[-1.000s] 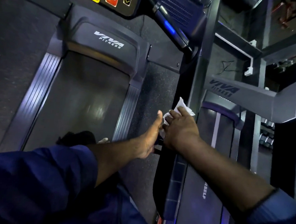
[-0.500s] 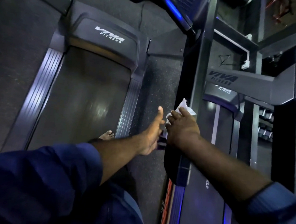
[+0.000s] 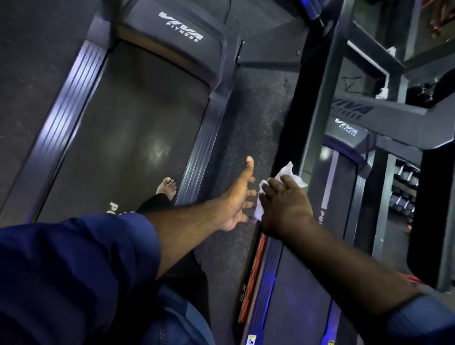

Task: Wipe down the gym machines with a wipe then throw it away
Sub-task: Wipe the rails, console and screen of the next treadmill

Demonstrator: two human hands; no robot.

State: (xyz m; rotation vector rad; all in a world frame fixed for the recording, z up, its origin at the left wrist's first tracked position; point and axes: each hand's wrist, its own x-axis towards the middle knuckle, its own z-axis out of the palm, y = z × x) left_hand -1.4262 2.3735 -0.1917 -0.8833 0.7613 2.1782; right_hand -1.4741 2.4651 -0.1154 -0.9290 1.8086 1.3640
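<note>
A crumpled white wipe [image 3: 290,173] lies against the dark handrail [image 3: 286,139] of the right-hand treadmill [image 3: 291,303]. My right hand [image 3: 284,205] holds the wipe there, with its fingers over it; white corners stick out above and below the fingers. Just to its left is my left hand [image 3: 237,198], thumb pointing up and fingers stretched towards the wipe and the rail. Whether those fingers touch the rail is hidden in the dark gap between the hands.
The left treadmill's belt [image 3: 130,135] carries my bare foot [image 3: 167,186]. A strip of speckled floor mat [image 3: 247,124] separates the two machines. Grey frame bars [image 3: 393,116] cross at the upper right, and dumbbells [image 3: 405,189] rest on a rack behind them.
The view has tipped downward and the console has left the top edge. My foot has come into sight on the left belt. Both hands stay together at the wipe on the rail.
</note>
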